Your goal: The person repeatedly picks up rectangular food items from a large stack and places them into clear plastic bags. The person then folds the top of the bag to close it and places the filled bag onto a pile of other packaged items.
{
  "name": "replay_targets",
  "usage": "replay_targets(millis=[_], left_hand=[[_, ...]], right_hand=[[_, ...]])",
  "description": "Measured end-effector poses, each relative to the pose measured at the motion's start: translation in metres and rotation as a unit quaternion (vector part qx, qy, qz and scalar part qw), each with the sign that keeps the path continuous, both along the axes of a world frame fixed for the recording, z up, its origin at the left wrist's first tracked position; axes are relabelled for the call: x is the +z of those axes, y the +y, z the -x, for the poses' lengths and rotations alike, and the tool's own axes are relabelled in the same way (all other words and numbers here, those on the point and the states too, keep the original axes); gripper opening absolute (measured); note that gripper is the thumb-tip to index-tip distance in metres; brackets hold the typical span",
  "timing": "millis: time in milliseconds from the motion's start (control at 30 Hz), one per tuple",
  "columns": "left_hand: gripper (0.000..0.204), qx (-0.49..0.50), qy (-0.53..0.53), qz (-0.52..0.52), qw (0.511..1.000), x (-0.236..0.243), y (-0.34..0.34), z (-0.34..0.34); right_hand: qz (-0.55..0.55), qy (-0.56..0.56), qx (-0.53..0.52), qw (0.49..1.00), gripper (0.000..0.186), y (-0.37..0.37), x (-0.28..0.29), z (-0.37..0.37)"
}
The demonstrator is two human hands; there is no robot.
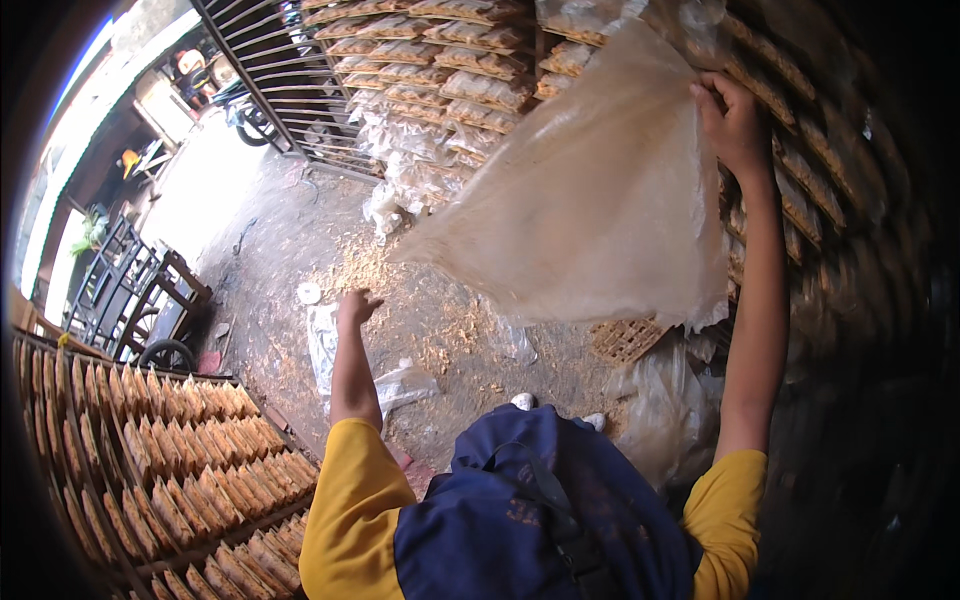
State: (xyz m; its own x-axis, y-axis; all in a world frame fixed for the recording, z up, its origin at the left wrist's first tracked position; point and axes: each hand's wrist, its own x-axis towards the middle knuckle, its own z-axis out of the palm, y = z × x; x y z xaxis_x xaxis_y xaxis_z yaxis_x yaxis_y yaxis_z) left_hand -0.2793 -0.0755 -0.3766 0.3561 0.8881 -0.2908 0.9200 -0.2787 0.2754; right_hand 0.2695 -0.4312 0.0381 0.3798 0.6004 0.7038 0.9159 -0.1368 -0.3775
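Note:
A large, cloudy plastic sheet hangs spread in the air at the upper middle and right. My right hand is raised and pinches the sheet's upper right edge, fingers closed on it. The sheet's left corner points out over the floor, with no hand on it. Low at the left of the sheet, my left hand reaches over the floor, apart from it. Its fingers look partly spread and I see nothing in them. Behind the sheet, shelves carry rows of flat, plastic-wrapped packs of tan, crumbly stuff.
At lower left stands a rack of upright tan slabs. Tan crumbs and plastic scraps litter the floor. A woven basket and crumpled plastic lie at right. A cart and barred gate stand left and behind.

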Motion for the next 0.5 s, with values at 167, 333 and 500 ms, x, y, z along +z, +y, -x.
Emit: replay_targets(millis=[167,333,500], left_hand=[[0.12,-0.02,-0.259,0.181,0.949,-0.021,-0.056,-0.074],[0.124,-0.163,-0.392,0.247,0.871,0.009,-0.134,-0.252],[0.098,-0.263,-0.371,0.242,0.857,-0.003,-0.21,-0.347]], right_hand=[[-0.041,0.084,0.029,0.995,0.022,-0.035,-0.036,-0.026],[-0.022,0.21,0.153,0.966,0.019,-0.051,-0.021,0.026],[-0.193,0.328,0.093,0.92,0.018,-0.101,-0.11,0.004]])
